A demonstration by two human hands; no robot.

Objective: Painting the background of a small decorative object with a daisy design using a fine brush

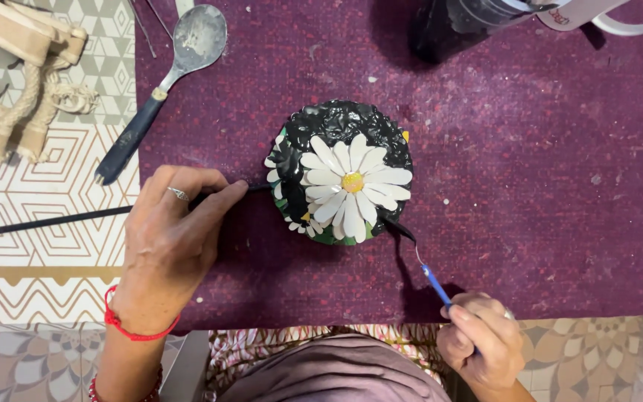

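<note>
Left hand [169, 242]: pinched on thin black rod [46, 221], steadying round black daisy-decorated piece [342, 173] mid-cloth.
Right hand [481, 339]: clamped on blue-handled fine tool [434, 284]; light strokes at the lower edge seem best.

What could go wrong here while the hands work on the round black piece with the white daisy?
1. The right hand works a blue-handled tool at the piece's lower right edge; a slip might scrape the white daisy beside it.
2. The left hand steadies the round black piece only with a thin black rod, so the piece may turn.
3. The black coating looks glossy, perhaps wet, and could smear the purple cloth.
</note>
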